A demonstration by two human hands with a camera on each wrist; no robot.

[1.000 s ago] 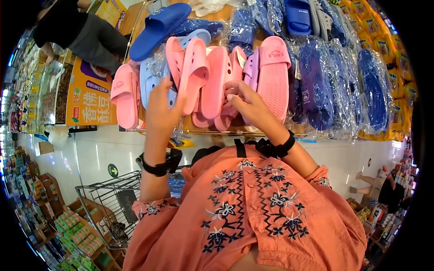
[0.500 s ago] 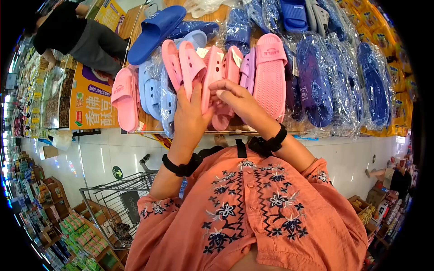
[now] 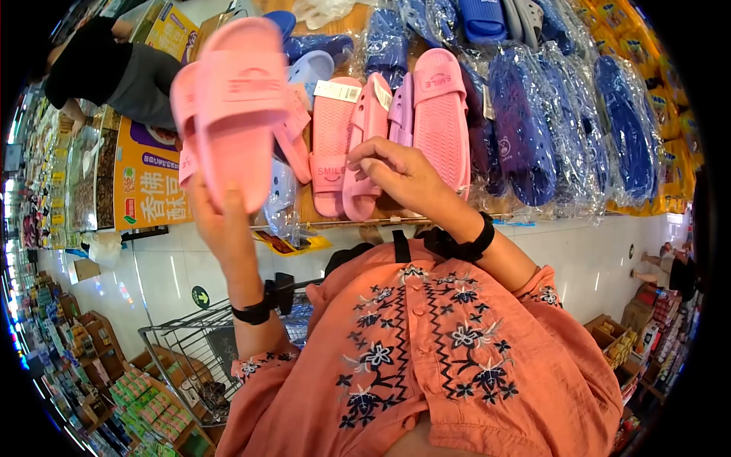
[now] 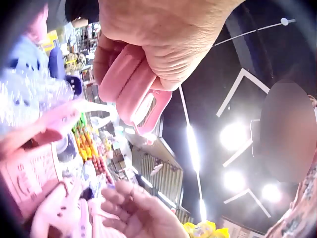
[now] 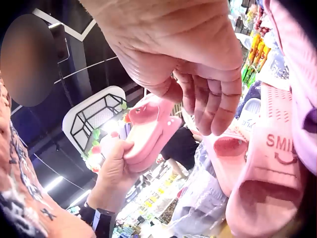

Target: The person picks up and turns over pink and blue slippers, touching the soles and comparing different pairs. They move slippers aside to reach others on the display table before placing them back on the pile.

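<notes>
Raised at the left, a pair of pink slippers [image 3: 244, 114] is gripped at one end by my left hand [image 3: 225, 228], thumb against the sole. The left wrist view shows the pair's stacked soles [image 4: 131, 84] under that hand [image 4: 168, 39]. My right hand [image 3: 403, 171] hangs loosely bent over a pink slipper [image 3: 364, 167] near the table edge and holds nothing; whether it touches is unclear. Beside that lies another pink slipper [image 3: 329, 137] with a white tag. In the right wrist view the right hand's fingers [image 5: 218, 104] are relaxed, above pink slippers [image 5: 267, 198].
A lilac slipper [image 3: 401, 114] and a larger pink one [image 3: 443, 114] lie further right, then blue slippers in plastic [image 3: 525, 137]. Behind are more blue slippers. Below the table's left part stands a wire cart [image 3: 183, 335]. A person in black [image 3: 91, 61] bends at the upper left.
My left hand has taken hold of the pink pair and lifted it up to the left. The right hand stays near the slippers with little movement.
</notes>
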